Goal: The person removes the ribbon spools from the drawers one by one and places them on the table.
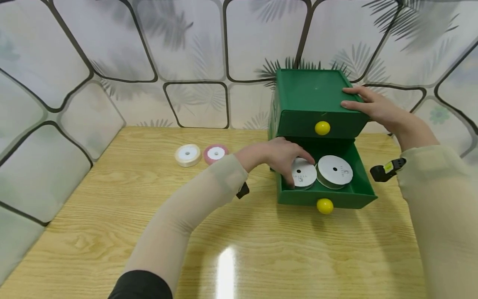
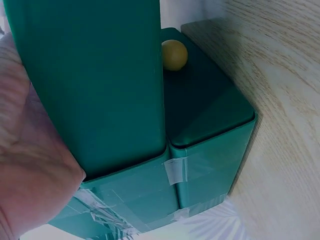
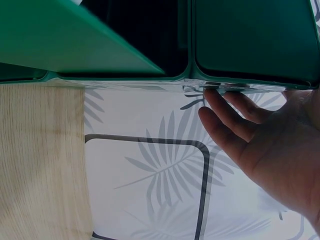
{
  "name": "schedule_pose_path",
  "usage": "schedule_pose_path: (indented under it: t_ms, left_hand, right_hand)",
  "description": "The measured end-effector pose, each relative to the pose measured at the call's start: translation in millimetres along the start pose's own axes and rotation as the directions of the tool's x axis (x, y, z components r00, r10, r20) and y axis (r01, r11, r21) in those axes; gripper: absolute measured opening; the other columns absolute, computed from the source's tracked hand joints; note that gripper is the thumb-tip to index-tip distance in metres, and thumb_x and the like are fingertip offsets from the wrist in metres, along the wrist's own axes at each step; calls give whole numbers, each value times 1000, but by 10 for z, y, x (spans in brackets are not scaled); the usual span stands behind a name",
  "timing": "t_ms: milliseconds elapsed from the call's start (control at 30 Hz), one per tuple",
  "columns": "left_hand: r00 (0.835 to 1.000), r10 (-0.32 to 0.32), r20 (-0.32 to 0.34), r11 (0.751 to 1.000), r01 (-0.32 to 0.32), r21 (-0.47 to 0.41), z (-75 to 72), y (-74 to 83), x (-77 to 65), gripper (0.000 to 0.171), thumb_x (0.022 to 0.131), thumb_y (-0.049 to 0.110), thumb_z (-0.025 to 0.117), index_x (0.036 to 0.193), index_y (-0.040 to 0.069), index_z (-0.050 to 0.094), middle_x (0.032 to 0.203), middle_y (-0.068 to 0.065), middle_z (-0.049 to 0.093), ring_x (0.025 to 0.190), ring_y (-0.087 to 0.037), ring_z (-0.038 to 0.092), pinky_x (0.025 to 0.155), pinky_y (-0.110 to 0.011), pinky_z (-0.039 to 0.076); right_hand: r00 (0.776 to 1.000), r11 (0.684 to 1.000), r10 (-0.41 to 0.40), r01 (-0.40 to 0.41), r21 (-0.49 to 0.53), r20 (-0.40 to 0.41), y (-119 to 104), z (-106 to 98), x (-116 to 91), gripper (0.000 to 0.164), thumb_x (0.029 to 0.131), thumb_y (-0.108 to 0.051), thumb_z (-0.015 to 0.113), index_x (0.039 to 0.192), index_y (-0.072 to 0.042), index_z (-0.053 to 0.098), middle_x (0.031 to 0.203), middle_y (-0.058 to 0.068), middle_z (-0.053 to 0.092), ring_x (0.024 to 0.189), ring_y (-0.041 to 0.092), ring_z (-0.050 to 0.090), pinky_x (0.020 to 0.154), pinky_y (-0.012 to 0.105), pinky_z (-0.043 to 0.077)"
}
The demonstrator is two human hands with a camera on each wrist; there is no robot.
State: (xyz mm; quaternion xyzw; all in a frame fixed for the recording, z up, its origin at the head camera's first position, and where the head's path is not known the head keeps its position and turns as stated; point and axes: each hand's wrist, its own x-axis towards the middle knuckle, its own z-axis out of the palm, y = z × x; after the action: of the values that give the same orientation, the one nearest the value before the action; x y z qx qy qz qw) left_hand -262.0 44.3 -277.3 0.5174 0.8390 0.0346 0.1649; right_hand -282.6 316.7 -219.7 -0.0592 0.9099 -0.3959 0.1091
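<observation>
Our left hand (image 1: 281, 155) reaches into the pulled-out green drawer (image 1: 298, 198) right of centre in the head view, gripping the left white spool (image 1: 304, 175) between thumb and fingers at its rim. In the left wrist view, that hand lies along the left edge of the frame beside the drawer's outer wall, its fingertips hidden. Our right hand (image 1: 373, 104), upper right, grasps nothing: its digits lie extended and relaxed, two of them resting on the right edge of the green cabinet (image 1: 311, 87). The right wrist view shows other fingers, slightly bent, alongside the cabinet's side.

We see the right white spool (image 1: 340, 177) lying flat just beside the gripped one, both inside the drawer. One yellow knob (image 1: 325, 206) sits on this drawer's front, and another upper knob (image 1: 322, 128) on the drawer front above.

Left of centre, we have a cream roll (image 1: 183, 157) and a pink-edged roll (image 1: 207, 155) lying close together on the wood-grained table (image 1: 112, 199), well apart from the drawer. Leaf-patterned wall covering (image 1: 201, 104) fills the top of the frame.
</observation>
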Motion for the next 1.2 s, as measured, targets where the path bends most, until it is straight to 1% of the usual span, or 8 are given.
schedule_pose_path:
  t_ms: [300,400,500,567,733,967,1133,1200]
  left_hand:
    - [996,70,-59,981,-79,-178,-34,-67,-57,75,76,37,82,143,23,50,132,2,50,109,-12,46,88,-22,37]
    - [993,85,-81,967,-102,-233,-58,-73,-70,76,77,35,82,144,22,48,131,2,49,109,-12,45,89,-22,37]
    - [988,101,-120,942,-133,-309,-79,-87,-93,77,77,33,83,144,19,48,132,2,49,109,-12,44,90,-20,37]
    - [982,112,-150,916,-161,-368,-81,-100,-116,77,77,31,83,144,18,47,133,2,48,109,-13,44,90,-20,37]
    - [961,133,-240,830,-241,-503,-47,-134,-165,79,77,27,83,145,13,45,134,1,48,108,-13,46,89,-22,40]
    - [898,145,-416,726,-382,-571,12,-121,-227,79,78,19,83,146,8,43,135,0,50,108,-12,48,88,-25,42]
    - [857,108,-503,659,-441,-610,61,-115,-271,78,77,11,83,144,6,44,134,-1,50,107,-13,48,87,-27,43]
    - [842,88,-532,640,-457,-618,75,-114,-304,77,77,9,82,144,6,44,133,-2,50,106,-14,48,86,-28,44]
  right_hand:
    - [1000,1000,-7,7,7,3,-3,12,9,73,101,-45,45,158,-19,7,160,14,-13,139,51,11,105,69,14]
    - [1000,1000,-6,6,10,3,-3,9,12,73,101,-45,45,158,-19,7,160,14,-13,139,51,11,105,69,14]
    - [1000,1000,-2,2,14,0,-1,2,17,73,100,-46,45,158,-21,7,160,12,-15,140,50,8,105,69,14]
    - [1000,1000,1,-1,14,-1,-2,1,17,73,100,-46,45,158,-22,7,160,12,-16,140,50,7,105,69,13]
    - [1000,1000,6,-6,25,2,9,-3,19,73,100,-46,46,158,-22,7,159,14,-16,141,50,6,106,69,12]
    - [1000,999,7,-7,36,-2,20,-22,19,72,100,-45,45,158,-23,8,160,13,-16,141,50,5,106,69,11]
    - [1000,999,2,-2,43,-1,25,-13,21,71,101,-45,45,158,-23,9,160,12,-17,142,48,2,106,68,12]
    - [1000,999,4,-4,46,-1,26,-4,24,71,101,-44,46,158,-23,9,159,13,-17,142,48,1,106,68,12]
